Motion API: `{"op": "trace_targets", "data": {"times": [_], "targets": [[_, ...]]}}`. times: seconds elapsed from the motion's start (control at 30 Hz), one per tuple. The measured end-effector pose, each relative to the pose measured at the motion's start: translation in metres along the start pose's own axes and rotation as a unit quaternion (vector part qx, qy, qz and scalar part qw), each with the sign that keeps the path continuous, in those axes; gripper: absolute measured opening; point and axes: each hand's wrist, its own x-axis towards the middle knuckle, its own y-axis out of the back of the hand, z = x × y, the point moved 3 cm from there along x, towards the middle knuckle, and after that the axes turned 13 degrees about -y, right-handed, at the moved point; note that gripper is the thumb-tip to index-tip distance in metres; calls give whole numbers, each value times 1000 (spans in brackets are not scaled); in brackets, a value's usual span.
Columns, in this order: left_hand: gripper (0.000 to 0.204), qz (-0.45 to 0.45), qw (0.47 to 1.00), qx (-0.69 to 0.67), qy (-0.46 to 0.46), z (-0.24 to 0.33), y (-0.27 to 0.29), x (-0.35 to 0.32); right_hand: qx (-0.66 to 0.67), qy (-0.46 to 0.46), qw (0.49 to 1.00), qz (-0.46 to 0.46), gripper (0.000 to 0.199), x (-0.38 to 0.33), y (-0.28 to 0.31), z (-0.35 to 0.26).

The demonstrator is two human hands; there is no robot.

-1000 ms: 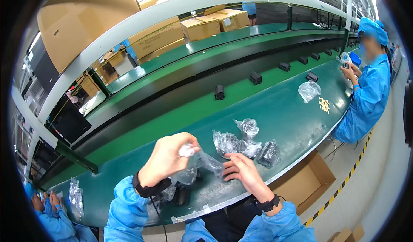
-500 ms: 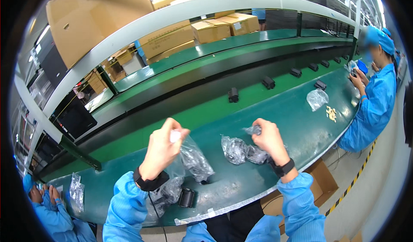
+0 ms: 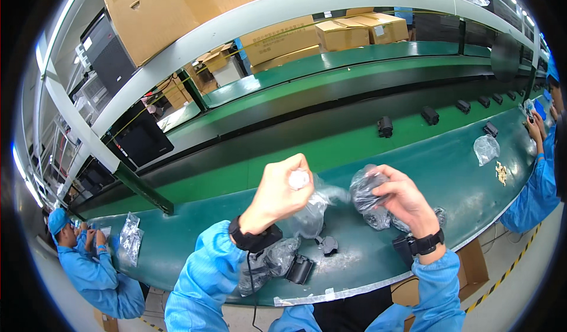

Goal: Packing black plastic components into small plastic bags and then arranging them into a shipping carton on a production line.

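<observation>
left hand (image 3: 282,191): raised above the green worktop (image 3: 460,172), fist closed on the gathered neck of a clear plastic bag (image 3: 310,214) hanging below | right hand (image 3: 397,199): lifted, fingers curled round a crumpled clear bag with a dark part inside (image 3: 366,189) | hidden: bag contents blurred, fingertips covered by plastic
</observation>
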Motion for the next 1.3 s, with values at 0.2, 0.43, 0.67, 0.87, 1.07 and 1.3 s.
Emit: {"op": "trace_targets", "data": {"times": [0.2,0.43,0.67,0.87,1.07,1.3], "targets": [[20,-91,991,41,-85,-10,-23,0,-64,-52,995,-53,39,28,-38,24],[14,-28,987,112,-111,-18,-12,5,-323,13,934,155,44,7,-5,3],[12,45,996,76,-20,-18,0,12,-694,152,610,351,39,-4,-16,28],[15,66,983,149,-87,-10,-2,14,-646,165,658,351,12,5,13,27],[26,-25,989,79,-126,-9,-15,6,-276,92,936,198,8,-1,35,0],[23,-113,989,-18,-90,-5,-51,15,-159,72,981,88,7,6,12,1]]}}
